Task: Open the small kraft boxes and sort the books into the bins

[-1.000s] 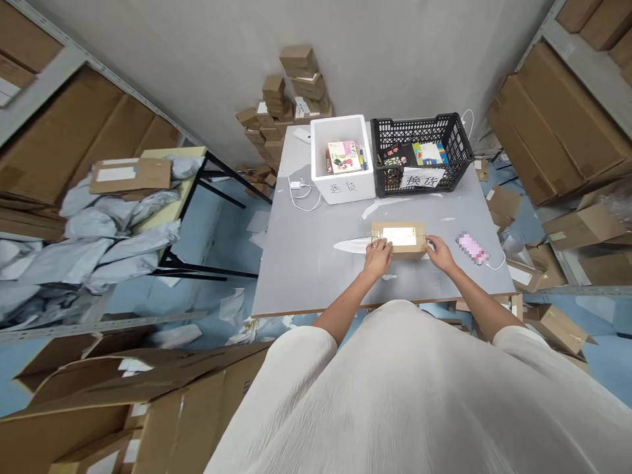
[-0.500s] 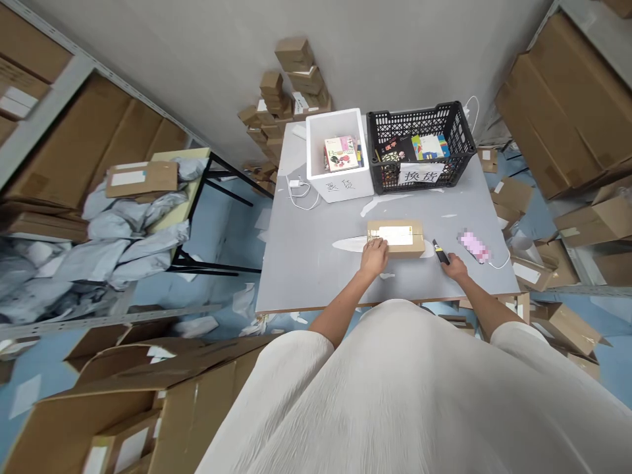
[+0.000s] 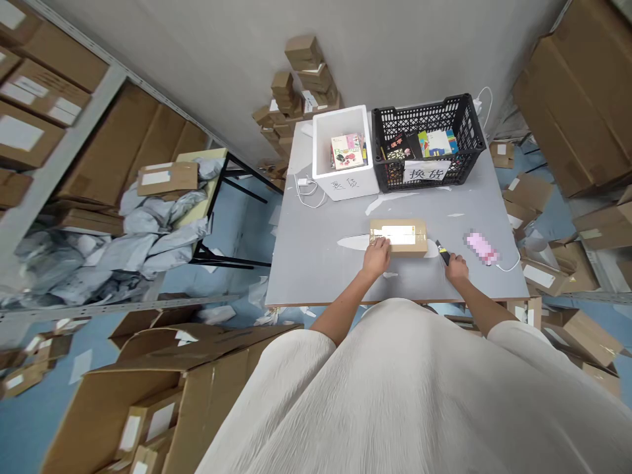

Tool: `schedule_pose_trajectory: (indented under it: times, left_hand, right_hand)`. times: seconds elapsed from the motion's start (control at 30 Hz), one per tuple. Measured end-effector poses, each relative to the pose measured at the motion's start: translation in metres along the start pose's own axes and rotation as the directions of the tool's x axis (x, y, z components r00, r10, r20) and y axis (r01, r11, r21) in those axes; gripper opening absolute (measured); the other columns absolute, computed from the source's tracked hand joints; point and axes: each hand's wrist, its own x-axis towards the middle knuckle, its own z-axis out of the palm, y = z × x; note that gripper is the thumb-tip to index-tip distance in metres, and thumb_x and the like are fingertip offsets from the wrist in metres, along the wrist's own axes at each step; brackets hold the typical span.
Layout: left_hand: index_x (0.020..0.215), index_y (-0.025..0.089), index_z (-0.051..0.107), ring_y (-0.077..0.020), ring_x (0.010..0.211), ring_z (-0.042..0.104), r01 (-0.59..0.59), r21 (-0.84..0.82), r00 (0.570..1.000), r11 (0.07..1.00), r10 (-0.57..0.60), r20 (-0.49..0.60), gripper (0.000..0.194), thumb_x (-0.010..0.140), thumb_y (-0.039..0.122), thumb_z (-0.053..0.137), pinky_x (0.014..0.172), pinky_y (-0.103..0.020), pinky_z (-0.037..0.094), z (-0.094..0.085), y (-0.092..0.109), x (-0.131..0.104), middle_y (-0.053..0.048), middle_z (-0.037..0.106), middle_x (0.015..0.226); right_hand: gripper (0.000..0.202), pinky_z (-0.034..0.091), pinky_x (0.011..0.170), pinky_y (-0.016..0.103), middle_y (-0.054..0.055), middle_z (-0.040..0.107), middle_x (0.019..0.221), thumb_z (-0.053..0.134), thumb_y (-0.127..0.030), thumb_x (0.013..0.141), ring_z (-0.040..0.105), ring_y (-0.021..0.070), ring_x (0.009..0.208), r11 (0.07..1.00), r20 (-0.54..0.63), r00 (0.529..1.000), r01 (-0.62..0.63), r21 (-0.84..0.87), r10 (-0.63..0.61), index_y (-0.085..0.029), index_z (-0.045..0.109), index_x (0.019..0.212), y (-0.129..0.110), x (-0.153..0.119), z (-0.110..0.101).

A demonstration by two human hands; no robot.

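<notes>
On the grey table (image 3: 306,263) lies a small brown cardboard box (image 3: 412,245) with a white label on top. My left hand (image 3: 376,257) rests on the box's near left corner, fingers spread over its edge. Right of the box, my right hand (image 3: 457,268) is wrapped round a black and yellow box cutter (image 3: 443,252), which points up and left, apart from the box. A pink phone-like object (image 3: 481,247), partly pixelated, lies right of that hand with a white cable.
A white foam box (image 3: 348,183) and a black crate (image 3: 471,155), both holding books, stand at the table's back. Small boxes (image 3: 303,52) are stacked behind. Grey parcels (image 3: 126,253) fill the left side, and a large open carton (image 3: 207,395) stands at lower left.
The view has shifted slightly, showing more of the left side. Both hands keep nearly the same places, the left on the box and the right round the cutter.
</notes>
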Motion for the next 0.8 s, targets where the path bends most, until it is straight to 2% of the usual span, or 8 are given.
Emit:
schedule_pose_trajectory:
  times: [0.13, 0.23, 0.3, 0.4, 0.5, 0.57, 0.63, 0.8]
  left_hand:
    - [0.152, 0.021, 0.063, -0.0395, 0.158, 0.048, -0.020, -0.051, 1.000, 0.999, 0.019, -0.025, 0.059, 0.094, 0.014, 0.063, 0.133, -0.057, 0.039, 0.002, -0.003, 0.000, -0.019, 0.057, 0.163]
    - [0.152, 0.020, 0.063, -0.0383, 0.160, 0.047, -0.039, -0.052, 0.999, 0.998, 0.038, -0.027, 0.060, 0.093, 0.012, 0.062, 0.134, -0.057, 0.037, 0.003, -0.005, 0.000, -0.019, 0.057, 0.165]
    - [0.153, 0.020, 0.063, -0.0368, 0.161, 0.046, -0.050, -0.053, 0.999, 0.997, 0.048, -0.025, 0.062, 0.092, 0.011, 0.061, 0.135, -0.057, 0.036, 0.003, -0.006, -0.001, -0.018, 0.056, 0.167]
    - [0.155, 0.020, 0.061, -0.0355, 0.164, 0.043, -0.068, -0.057, 0.998, 0.996, 0.067, -0.021, 0.065, 0.091, 0.010, 0.059, 0.136, -0.057, 0.035, 0.004, -0.006, -0.003, -0.016, 0.054, 0.170]
    - [0.155, 0.020, 0.060, -0.0355, 0.164, 0.043, -0.099, -0.075, 0.995, 0.992, 0.097, -0.032, 0.066, 0.091, 0.010, 0.060, 0.137, -0.057, 0.035, 0.003, -0.006, -0.006, -0.016, 0.053, 0.171]
    - [0.154, 0.020, 0.061, -0.0359, 0.164, 0.043, -0.127, -0.091, 0.991, 0.988, 0.122, -0.054, 0.065, 0.090, 0.010, 0.060, 0.137, -0.057, 0.034, 0.002, -0.006, -0.007, -0.017, 0.053, 0.170]
    - [0.152, 0.020, 0.061, -0.0359, 0.162, 0.044, -0.147, -0.092, 0.987, 0.985, 0.140, -0.079, 0.063, 0.090, 0.010, 0.060, 0.135, -0.056, 0.037, 0.001, -0.007, -0.009, -0.018, 0.053, 0.169]
    - [0.154, 0.021, 0.056, -0.0331, 0.156, 0.051, -0.157, -0.045, 0.979, 0.987, 0.149, -0.136, 0.062, 0.093, 0.011, 0.057, 0.129, -0.053, 0.047, 0.001, -0.011, -0.011, -0.017, 0.057, 0.163]
  right_hand:
    - [0.057, 0.054, 0.104, 0.055, 0.028, 0.066, 0.134, 0.067, -0.023, 0.090, 0.064, 0.0427, 0.126, 0.998, -0.004, 1.000, 0.009, 0.063, -0.009, -0.015, 0.062, 0.146, 0.009, -0.002, -0.006]
    - [0.063, 0.057, 0.101, 0.051, 0.025, 0.071, 0.130, 0.066, -0.026, 0.088, 0.067, 0.0404, 0.121, 0.984, -0.030, 0.998, -0.041, 0.171, 0.047, -0.015, 0.062, 0.150, 0.017, -0.002, -0.018]
    - [0.063, 0.057, 0.101, 0.049, 0.021, 0.074, 0.127, 0.064, -0.030, 0.088, 0.069, 0.0386, 0.119, 0.965, -0.083, 0.993, -0.055, 0.256, 0.079, -0.016, 0.062, 0.150, 0.017, -0.001, -0.030]
    - [0.054, 0.058, 0.102, 0.048, 0.018, 0.077, 0.121, 0.056, -0.039, 0.094, 0.070, 0.0370, 0.115, 0.932, -0.191, 0.981, 0.027, 0.360, 0.045, -0.016, 0.068, 0.141, 0.007, 0.003, -0.056]
    - [0.049, 0.059, 0.098, 0.047, 0.019, 0.079, 0.115, 0.049, -0.047, 0.101, 0.071, 0.0364, 0.109, 0.902, -0.265, 0.964, 0.145, 0.407, -0.035, -0.017, 0.072, 0.133, -0.020, 0.007, -0.089]
    - [0.051, 0.061, 0.092, 0.046, 0.013, 0.081, 0.109, 0.045, -0.051, 0.106, 0.073, 0.0329, 0.097, 0.885, -0.228, 0.969, 0.185, 0.427, -0.093, -0.021, 0.068, 0.140, -0.046, 0.007, -0.111]
    - [0.052, 0.061, 0.091, 0.044, 0.011, 0.081, 0.110, 0.047, -0.052, 0.108, 0.075, 0.0300, 0.094, 0.872, -0.192, 0.954, 0.288, 0.397, -0.228, -0.022, 0.064, 0.147, -0.075, 0.003, -0.129]
    - [0.043, 0.056, 0.108, 0.043, 0.012, 0.078, 0.138, 0.051, -0.042, 0.110, 0.071, 0.0312, 0.123, 0.773, -0.098, 0.773, 0.633, 0.045, -0.627, -0.024, 0.074, 0.141, -0.143, -0.010, -0.151]
